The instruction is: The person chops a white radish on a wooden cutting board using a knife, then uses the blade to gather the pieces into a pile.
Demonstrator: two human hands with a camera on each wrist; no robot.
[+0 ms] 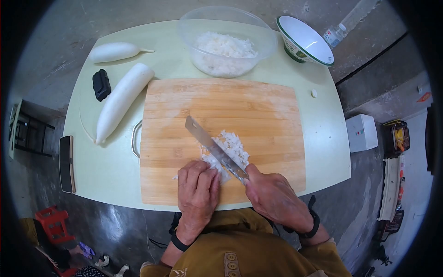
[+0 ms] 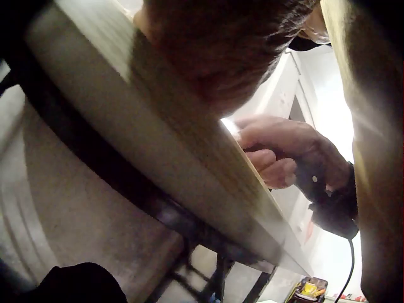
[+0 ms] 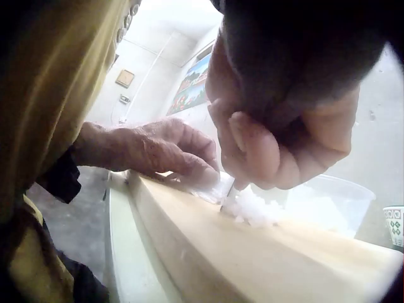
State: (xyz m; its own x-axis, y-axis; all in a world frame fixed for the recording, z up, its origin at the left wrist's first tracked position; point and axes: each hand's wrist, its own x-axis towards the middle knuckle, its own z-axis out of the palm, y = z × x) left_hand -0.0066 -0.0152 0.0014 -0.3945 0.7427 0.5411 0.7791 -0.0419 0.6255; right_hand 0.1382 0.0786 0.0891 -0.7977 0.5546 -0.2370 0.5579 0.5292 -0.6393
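My right hand grips the handle of a kitchen knife, its blade slanting up and left over the wooden cutting board. Beside the blade, my left hand holds a piece of white radish against the board with bent fingers. Chopped white radish lies in a small heap on the blade's right side. In the right wrist view, the left hand's fingertips press close to the blade, and the chopped bits are just past it.
A clear plastic bowl with chopped radish stands behind the board. Right of it is a green-rimmed bowl. Two whole white radishes, one long and one short, lie left, with a black case and a phone.
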